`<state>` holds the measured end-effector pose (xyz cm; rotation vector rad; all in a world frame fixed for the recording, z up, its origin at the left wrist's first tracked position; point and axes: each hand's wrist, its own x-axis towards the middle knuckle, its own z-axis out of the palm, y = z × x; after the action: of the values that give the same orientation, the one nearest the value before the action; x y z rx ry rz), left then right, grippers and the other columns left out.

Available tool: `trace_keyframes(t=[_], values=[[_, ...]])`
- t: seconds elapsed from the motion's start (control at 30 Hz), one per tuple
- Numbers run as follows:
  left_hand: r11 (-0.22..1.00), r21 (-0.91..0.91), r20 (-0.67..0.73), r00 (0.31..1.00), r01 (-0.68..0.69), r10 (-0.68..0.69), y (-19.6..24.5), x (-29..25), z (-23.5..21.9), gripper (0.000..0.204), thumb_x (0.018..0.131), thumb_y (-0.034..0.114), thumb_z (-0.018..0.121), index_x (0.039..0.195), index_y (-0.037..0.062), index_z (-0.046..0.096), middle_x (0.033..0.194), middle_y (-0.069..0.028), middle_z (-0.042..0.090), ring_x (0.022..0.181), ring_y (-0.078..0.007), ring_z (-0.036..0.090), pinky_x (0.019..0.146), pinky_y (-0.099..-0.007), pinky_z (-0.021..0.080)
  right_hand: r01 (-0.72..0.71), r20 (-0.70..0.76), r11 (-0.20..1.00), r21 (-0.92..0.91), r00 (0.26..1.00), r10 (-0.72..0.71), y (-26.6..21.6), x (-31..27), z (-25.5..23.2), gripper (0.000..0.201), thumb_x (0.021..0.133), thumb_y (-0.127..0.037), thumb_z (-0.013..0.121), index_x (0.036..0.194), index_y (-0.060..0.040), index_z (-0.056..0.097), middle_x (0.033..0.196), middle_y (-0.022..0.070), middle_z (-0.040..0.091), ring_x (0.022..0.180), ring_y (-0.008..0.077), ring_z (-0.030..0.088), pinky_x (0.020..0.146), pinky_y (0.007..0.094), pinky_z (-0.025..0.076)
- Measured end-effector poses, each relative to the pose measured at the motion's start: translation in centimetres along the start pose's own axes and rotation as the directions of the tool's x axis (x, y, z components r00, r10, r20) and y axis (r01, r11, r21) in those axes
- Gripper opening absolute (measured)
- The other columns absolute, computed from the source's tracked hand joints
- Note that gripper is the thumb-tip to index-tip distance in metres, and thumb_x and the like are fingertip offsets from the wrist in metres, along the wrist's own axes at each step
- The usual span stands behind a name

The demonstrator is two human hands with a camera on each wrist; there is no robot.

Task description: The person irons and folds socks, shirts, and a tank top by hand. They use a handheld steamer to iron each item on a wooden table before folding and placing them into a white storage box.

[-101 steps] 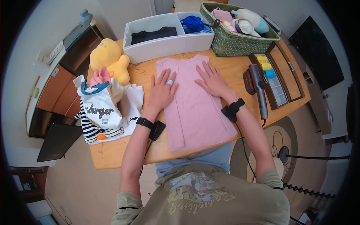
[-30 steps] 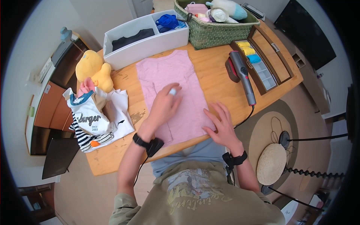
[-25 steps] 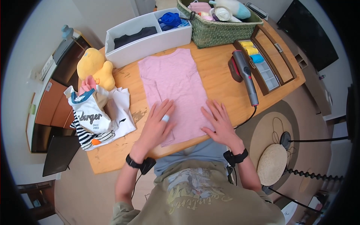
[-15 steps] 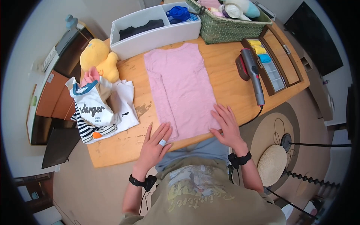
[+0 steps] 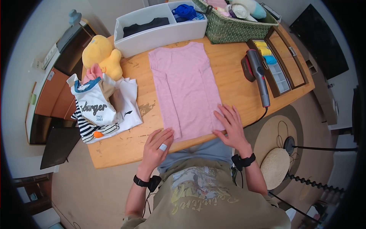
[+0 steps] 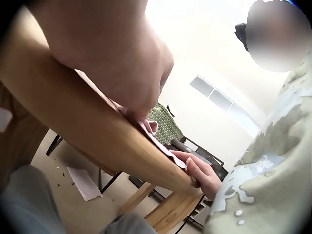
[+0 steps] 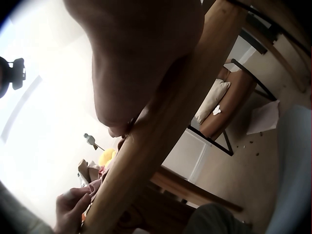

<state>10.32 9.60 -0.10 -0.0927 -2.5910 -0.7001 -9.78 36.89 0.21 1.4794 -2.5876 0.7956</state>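
Observation:
A pink garment (image 5: pixel 187 87) lies flat on the wooden table, its sleeves lengthwise over the body and its hem by the near edge. At the hem's left corner, my left hand (image 5: pixel 154 149) has bent fingers; the right wrist view shows this hand (image 7: pixel 70 209) pinching a raised bit of pink cloth (image 7: pixel 94 186). My right hand (image 5: pixel 233 129) rests on the hem's right corner, fingers extended and thumb apart. In the left wrist view, the right hand (image 6: pixel 200 170) lies at the table edge, while the left fingertips are partly hidden.
Left of the garment are a yellow plush toy (image 5: pixel 102 57) and piled shirts (image 5: pixel 95 108). Behind stand a white divided bin (image 5: pixel 162 38) and a green basket (image 5: pixel 240 31). To the right lie a grey-red handheld device (image 5: pixel 259 78) and an open compartment box (image 5: pixel 281 82).
Both hands have come down from the garment's upper part to its hem corners. The left fingers, straighter half a second ago, have bent onto the cloth. The right hand has barely moved since then.

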Motion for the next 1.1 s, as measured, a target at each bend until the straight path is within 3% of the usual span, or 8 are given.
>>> trace_keyframes(t=[0.1,0.2,0.3,0.4,0.8,0.9,1.0,1.1], values=[[1.0,0.009,-0.041,0.999,-0.028,0.029,-0.1,-0.2,0.1,0.018,0.085,-0.001,0.078,0.102,0.0034,0.074,0.119,-0.01,0.075,0.117,-0.0281,0.07,0.1,-0.0444,0.053,0.079,-0.153,0.996,-0.051,0.984,-0.086,-1.4,0.5,-0.1,0.058,0.089,-0.032,0.077,0.14,-0.0098,0.061,0.147,0.017,0.055,0.138,0.0345,0.051,0.119,0.0534,0.035],[0.999,0.022,-0.054,0.998,-0.039,0.04,-0.1,-0.5,0.0,0.021,0.084,0.0,0.078,0.104,0.0038,0.074,0.113,-0.0087,0.072,0.108,-0.0283,0.069,0.092,-0.043,0.053,0.177,-0.163,0.983,0.042,0.972,-0.168,-3.0,1.1,1.6,0.049,0.088,-0.027,0.078,0.132,-0.0099,0.065,0.126,0.0143,0.063,0.118,0.0321,0.06,0.102,0.0486,0.047],[0.999,0.045,-0.066,0.997,-0.024,0.027,0.0,-0.9,0.1,0.026,0.083,0.002,0.079,0.108,0.0043,0.074,0.106,-0.008,0.068,0.098,-0.028,0.065,0.084,-0.0421,0.05,0.217,-0.07,0.957,0.192,0.976,-0.208,-5.8,2.6,2.6,0.041,0.087,-0.021,0.078,0.125,-0.0082,0.068,0.111,0.0103,0.064,0.101,0.0305,0.062,0.088,0.0443,0.05],[0.998,0.051,-0.067,0.998,0.023,-0.019,0.3,-1.1,-0.2,0.032,0.082,0.004,0.081,0.113,0.0047,0.072,0.103,-0.0084,0.066,0.093,-0.0283,0.063,0.081,-0.0417,0.048,0.219,-0.097,0.938,0.268,0.975,-0.2,-8.3,4.1,4.0,0.032,0.084,-0.014,0.079,0.114,-0.0073,0.071,0.101,0.0092,0.064,0.089,0.0313,0.063,0.08,0.0436,0.051],[0.993,-0.007,-0.024,0.993,0.114,-0.114,-0.1,-1.4,0.1,0.028,0.083,0.005,0.078,0.107,0.0047,0.064,0.096,-0.0111,0.062,0.087,-0.0326,0.057,0.078,-0.0437,0.044,0.263,-0.126,0.915,0.306,0.964,-0.235,-8.6,3.1,6.5,0.015,0.088,-0.006,0.071,0.101,-0.0058,0.064,0.097,0.0092,0.06,0.09,0.0311,0.062,0.079,0.0424,0.051],[0.995,-0.004,-0.005,0.995,0.1,-0.1,-0.4,-1.9,0.2,0.032,0.083,0.007,0.079,0.111,0.0046,0.064,0.097,-0.0109,0.061,0.088,-0.0325,0.057,0.078,-0.0437,0.044,0.255,-0.058,0.924,0.285,0.967,-0.249,-8.5,2.9,6.5,0.016,0.088,-0.007,0.071,0.103,-0.0065,0.065,0.099,0.009,0.062,0.092,0.0307,0.062,0.08,0.042,0.051],[0.995,-0.001,-0.009,0.995,0.098,-0.098,0.1,-1.3,-0.1,0.035,0.083,0.01,0.081,0.114,0.0047,0.065,0.099,-0.0106,0.061,0.09,-0.0318,0.058,0.078,-0.0432,0.044,0.286,-0.105,0.911,0.297,0.958,-0.267,-8.7,2.7,5.7,0.025,0.085,-0.006,0.077,0.108,-0.0075,0.069,0.101,0.008,0.064,0.089,0.0296,0.064,0.077,0.0402,0.051],[0.995,0.005,0.007,0.995,0.097,-0.097,0.4,-1.0,-0.5,0.034,0.084,0.012,0.081,0.114,0.005,0.067,0.102,-0.0103,0.062,0.091,-0.0309,0.058,0.079,-0.0428,0.044,0.244,-0.174,0.938,0.244,0.963,-0.205,-7.4,1.3,4.3,0.031,0.085,-0.011,0.077,0.114,-0.0074,0.068,0.107,0.009,0.064,0.097,0.0306,0.064,0.084,0.0416,0.051]])
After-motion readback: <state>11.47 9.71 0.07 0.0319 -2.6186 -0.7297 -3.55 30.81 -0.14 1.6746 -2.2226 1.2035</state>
